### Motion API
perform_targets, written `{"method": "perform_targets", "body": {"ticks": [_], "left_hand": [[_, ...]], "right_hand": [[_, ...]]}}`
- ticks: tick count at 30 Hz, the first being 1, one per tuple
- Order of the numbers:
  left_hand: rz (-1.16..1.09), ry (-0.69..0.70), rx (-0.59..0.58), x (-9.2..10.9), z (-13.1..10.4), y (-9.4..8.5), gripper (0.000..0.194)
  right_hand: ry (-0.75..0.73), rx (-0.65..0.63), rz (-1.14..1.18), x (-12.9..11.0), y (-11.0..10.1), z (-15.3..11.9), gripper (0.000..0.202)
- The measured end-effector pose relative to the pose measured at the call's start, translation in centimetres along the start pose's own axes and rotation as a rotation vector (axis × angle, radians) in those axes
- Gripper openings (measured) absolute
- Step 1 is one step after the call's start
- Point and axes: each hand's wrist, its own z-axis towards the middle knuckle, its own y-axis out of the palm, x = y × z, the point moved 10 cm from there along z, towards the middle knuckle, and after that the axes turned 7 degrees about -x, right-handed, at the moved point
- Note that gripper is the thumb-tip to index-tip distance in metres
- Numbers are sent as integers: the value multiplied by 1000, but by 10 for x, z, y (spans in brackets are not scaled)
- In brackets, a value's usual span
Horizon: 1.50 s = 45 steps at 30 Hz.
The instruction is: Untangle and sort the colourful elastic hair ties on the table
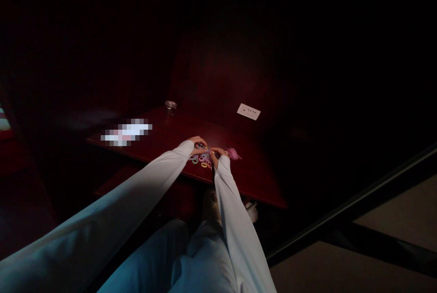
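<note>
My left hand and my right hand meet above a small pile on the dark red tabletop. Their fingers are drawn together, fingertips close to each other, around something too small to make out. Beneath and in front of them lie several colourful ring-shaped bands, which look like hair ties, among them a green ring and a yellow ring. Just right of my right hand is a bunch of pink strands. The hands hide part of the pile.
A clear jar with a lid stands at the back of the table. To the left lies a pale, pixelated flat item. A white socket plate is on the wall behind. My knees are below the table's front edge.
</note>
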Motion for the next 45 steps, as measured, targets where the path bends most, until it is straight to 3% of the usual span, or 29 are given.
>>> {"method": "perform_targets", "body": {"ticks": [16,26,39,45], "left_hand": [[-79,20,-19,-11,2,4,25],[-66,-28,-16,-32,10,6,27],[-25,-36,68,-23,7,0,28],[-28,-71,16,-29,11,3,31]], "right_hand": [[-1,-34,-4,-1,4,0,18],[3,-3,-24,-2,-1,-2,20],[-5,54,-30,-8,-5,-3,19],[-8,47,-33,-4,-2,-1,20]]}}
